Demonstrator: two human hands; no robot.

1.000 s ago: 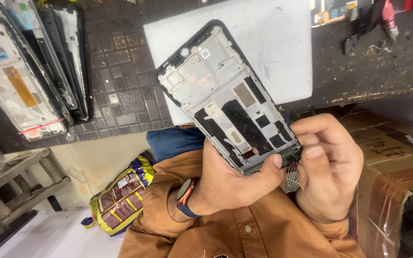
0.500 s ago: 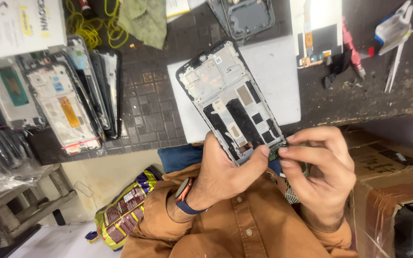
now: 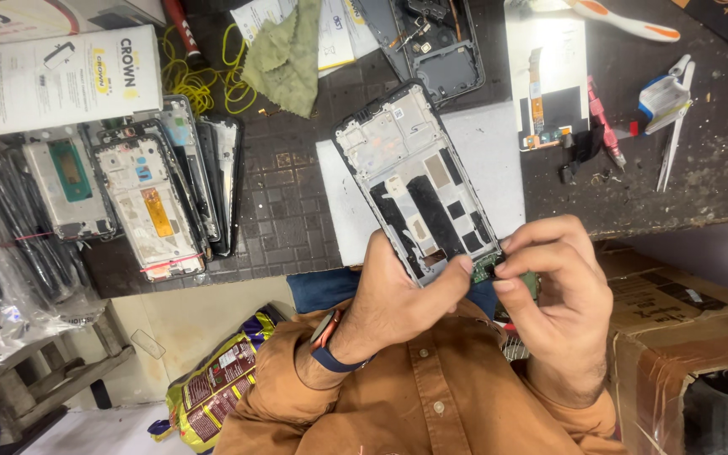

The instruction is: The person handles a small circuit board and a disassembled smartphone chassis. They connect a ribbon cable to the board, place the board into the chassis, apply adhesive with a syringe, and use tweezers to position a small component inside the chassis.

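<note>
My left hand [image 3: 398, 295], with a watch at the wrist, grips the lower end of an opened phone frame [image 3: 414, 185] and holds it tilted above a white mat [image 3: 490, 160]. The frame shows its inner side, with black and white patches. My right hand [image 3: 558, 295] pinches a small green circuit board [image 3: 486, 268] between thumb and fingertips, right at the frame's lower edge. My left thumb rests beside the board.
A stack of phone frames [image 3: 145, 194] lies at the left of the dark bench, under a white box [image 3: 69, 76]. A green cloth [image 3: 288, 55], yellow wire [image 3: 204, 76], tweezers [image 3: 671, 143] and more phone parts [image 3: 549, 93] lie behind. A cardboard box [image 3: 676, 320] stands at my right.
The view has swung so more of the bench's far side shows. My right hand's fingers have closed in on the small board at the frame's lower end. My left hand keeps its grip.
</note>
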